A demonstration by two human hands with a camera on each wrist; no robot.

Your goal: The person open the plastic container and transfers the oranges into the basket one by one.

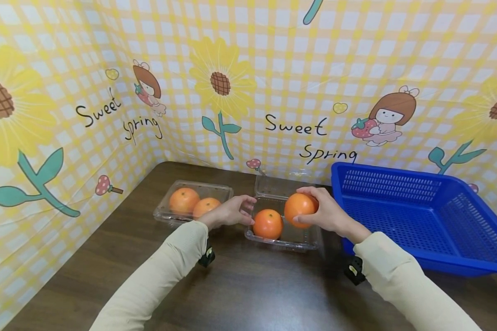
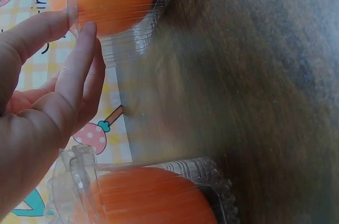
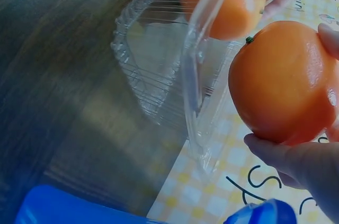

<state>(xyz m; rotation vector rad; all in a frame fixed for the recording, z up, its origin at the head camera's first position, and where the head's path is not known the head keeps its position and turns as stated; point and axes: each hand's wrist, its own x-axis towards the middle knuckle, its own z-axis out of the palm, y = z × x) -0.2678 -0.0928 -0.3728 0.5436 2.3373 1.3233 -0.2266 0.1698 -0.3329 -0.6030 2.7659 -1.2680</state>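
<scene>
My right hand (image 1: pixel 325 214) grips an orange (image 1: pixel 299 209) between thumb and fingers, raised over the right half of an open clear plastic box (image 1: pixel 290 245). A second orange (image 1: pixel 268 224) sits in the left half of that box. At the box's left edge is my left hand (image 1: pixel 232 210), its thumb and fingertips pinching the rim in the left wrist view. The held orange (image 3: pixel 283 83) shows its green stem end in the right wrist view, apart from the box wall (image 3: pixel 196 75). The clear lid (image 1: pixel 273 183) stands raised at the back.
Left of the open box, another clear box (image 1: pixel 165 216) holds two oranges (image 1: pixel 184 201), its right end partly hidden by my left hand. A large blue plastic basket (image 1: pixel 439 262) stands at the right. A patterned cloth wall (image 1: pixel 248 92) rises behind the wooden table (image 1: pixel 232 294).
</scene>
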